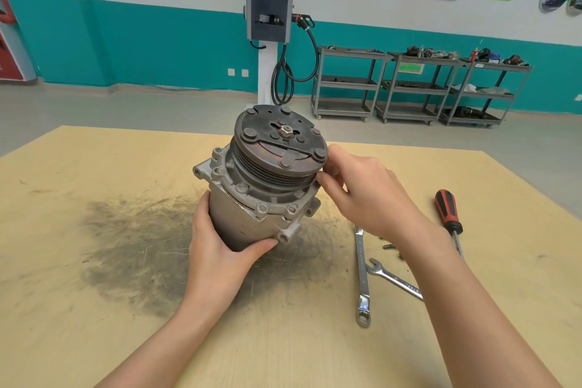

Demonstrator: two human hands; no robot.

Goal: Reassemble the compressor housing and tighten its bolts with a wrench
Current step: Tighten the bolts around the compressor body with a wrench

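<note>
- Compressor (252, 186) stands tilted on the table (94, 167), pulley up and away.
- Left hand (217, 249) grips its body.
- Right hand (362, 189) fingers curl at the flange; wrenches (362, 277) lie nearer this hand.

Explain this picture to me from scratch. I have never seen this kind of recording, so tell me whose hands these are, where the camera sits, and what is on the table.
There is no robot here. A person wears a camera on the head, so you look forward and down at their own two bare arms.

The grey metal cylinder is the compressor. It stands tilted on the wooden table, with its dark round pulley facing up. The left hand wraps the lower body to steady it. The right hand has curled fingertips at the pulley's edge, near the housing rim; whether they pinch a bolt cannot be seen.

To the right lie a long ring wrench, a shorter open-end wrench, a red and black screwdriver, and a few small loose bolts. A dark grease stain marks the table. Shelf carts stand at the back wall.
</note>
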